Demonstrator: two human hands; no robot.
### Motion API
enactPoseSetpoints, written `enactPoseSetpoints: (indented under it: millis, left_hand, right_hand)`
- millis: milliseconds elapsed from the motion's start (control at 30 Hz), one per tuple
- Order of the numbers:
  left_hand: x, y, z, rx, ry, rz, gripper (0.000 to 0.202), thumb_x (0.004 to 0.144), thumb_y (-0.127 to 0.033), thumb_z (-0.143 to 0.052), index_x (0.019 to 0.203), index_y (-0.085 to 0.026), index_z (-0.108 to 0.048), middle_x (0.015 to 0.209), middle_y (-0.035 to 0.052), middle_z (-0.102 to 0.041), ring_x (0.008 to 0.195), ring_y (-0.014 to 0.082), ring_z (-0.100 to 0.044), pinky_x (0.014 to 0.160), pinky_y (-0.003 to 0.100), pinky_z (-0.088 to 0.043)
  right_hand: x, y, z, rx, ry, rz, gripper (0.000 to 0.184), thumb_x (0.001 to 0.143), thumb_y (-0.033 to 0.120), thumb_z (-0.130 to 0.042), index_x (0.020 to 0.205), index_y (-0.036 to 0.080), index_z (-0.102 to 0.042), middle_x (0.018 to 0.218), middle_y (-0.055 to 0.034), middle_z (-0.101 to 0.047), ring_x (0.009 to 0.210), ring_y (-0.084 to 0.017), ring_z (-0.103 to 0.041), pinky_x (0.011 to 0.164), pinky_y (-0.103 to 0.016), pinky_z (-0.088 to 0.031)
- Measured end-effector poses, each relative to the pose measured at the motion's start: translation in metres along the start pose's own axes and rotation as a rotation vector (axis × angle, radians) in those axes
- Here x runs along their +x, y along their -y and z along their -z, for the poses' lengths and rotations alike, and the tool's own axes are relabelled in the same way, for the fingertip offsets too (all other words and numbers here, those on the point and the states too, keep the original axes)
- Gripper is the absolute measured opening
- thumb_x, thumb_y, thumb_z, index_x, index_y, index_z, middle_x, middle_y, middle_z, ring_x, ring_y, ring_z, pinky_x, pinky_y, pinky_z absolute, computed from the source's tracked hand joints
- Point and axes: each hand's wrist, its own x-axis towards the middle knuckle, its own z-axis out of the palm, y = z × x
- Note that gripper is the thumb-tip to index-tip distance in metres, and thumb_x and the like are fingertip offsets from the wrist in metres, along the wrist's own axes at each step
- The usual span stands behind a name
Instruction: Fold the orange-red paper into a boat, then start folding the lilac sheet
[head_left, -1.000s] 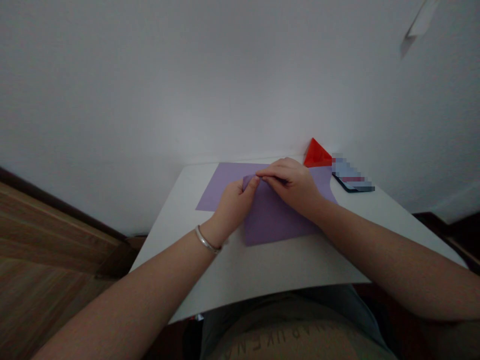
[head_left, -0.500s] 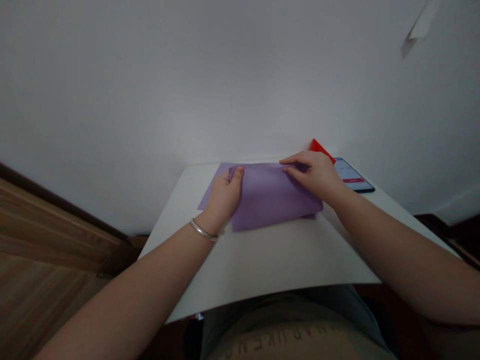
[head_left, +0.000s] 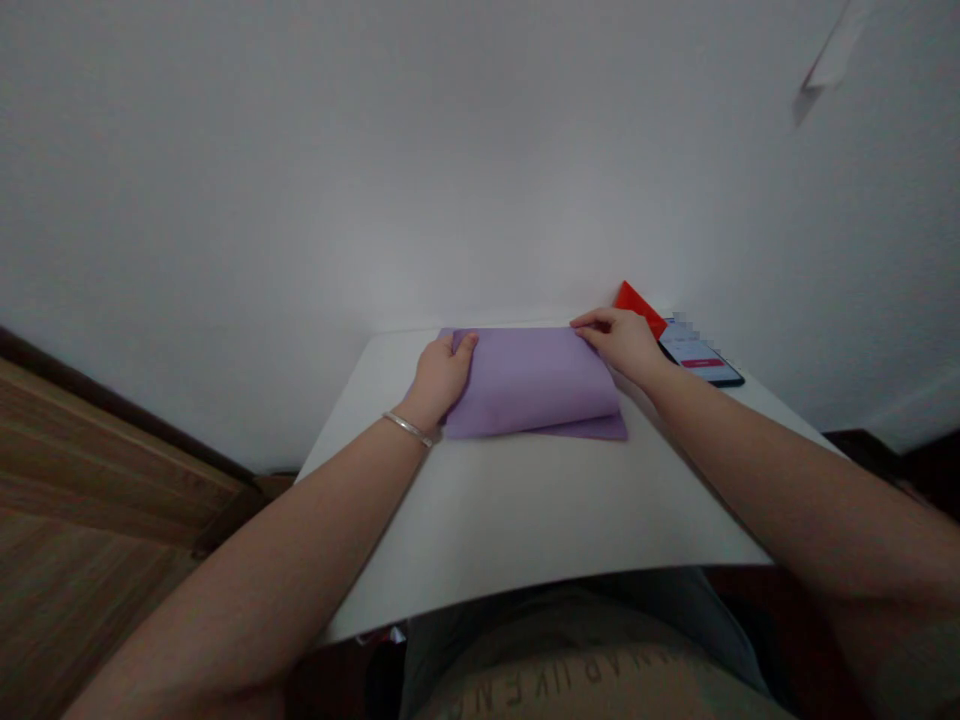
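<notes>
We hold the purple paper sheet (head_left: pixel 532 380) doubled over on itself at the far middle of the white rectangular table (head_left: pixel 540 500), its rounded, uncreased bend facing us and its loose edges lying toward the white wall (head_left: pixel 375 150). Our left hand (head_left: pixel 439 372), with a thin silver bracelet (head_left: pixel 409 428) at the wrist, grips the far left corner with the thumb on top and the other fingers curled at the edge. Our right hand (head_left: pixel 619 340) pinches the far right corner between thumb and forefinger. As we judge it, the main risk is skew. If one hand slides more than the other, the upper layer could creep off the lower one and any crease would set crooked. The near right corner already shows a sliver of the lower layer, so the two may not be quite matched. The bend is springy and could pop open if either grip loosens. The right hand sits just beside the red folded paper triangle (head_left: pixel 637 303) and near the dark smartphone (head_left: pixel 701 358), so a sweep to the right could nudge them. The far edge of the sheet lies close to the wall, which leaves little room beyond. The left table edge is near the left hand, with wooden floor (head_left: pixel 90 480) below. Toward us the table is wide and bare.
</notes>
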Motion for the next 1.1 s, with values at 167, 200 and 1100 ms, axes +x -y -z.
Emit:
enactPoseSetpoints:
  millis: [167,200,1100]
  left_hand:
    - [0.009,0.004,-0.002,0.302,0.064,-0.048,0.047,0.093,-0.046,-0.040,0.091,-0.011,-0.071,0.092,0.0156,-0.072,0.087,0.0270,-0.065,0.077,0.035,-0.047]
    - [0.011,0.005,-0.002,0.335,0.079,-0.074,0.045,0.093,-0.044,-0.040,0.093,-0.011,-0.072,0.094,0.0157,-0.072,0.089,0.0273,-0.065,0.078,0.035,-0.047]
    - [0.003,0.011,-0.003,0.706,0.085,-0.555,0.035,0.092,-0.022,-0.046,0.124,-0.022,-0.059,0.115,0.0127,-0.061,0.104,0.0273,-0.055,0.087,0.038,-0.044]
  right_hand:
    - [0.006,-0.005,-0.009,-0.081,0.101,0.036,0.018,0.081,0.019,-0.063,0.093,0.019,-0.076,0.091,-0.0063,-0.075,0.086,-0.019,-0.067,0.082,-0.033,-0.050]
    - [0.007,-0.006,-0.011,-0.103,0.117,0.049,0.018,0.081,0.018,-0.062,0.093,0.019,-0.076,0.092,-0.0064,-0.075,0.086,-0.019,-0.067,0.083,-0.033,-0.050]
    - [0.006,-0.012,-0.026,-0.461,0.287,0.329,0.026,0.088,0.018,-0.051,0.101,0.014,-0.074,0.099,-0.0132,-0.067,0.094,-0.022,-0.059,0.086,-0.033,-0.044]
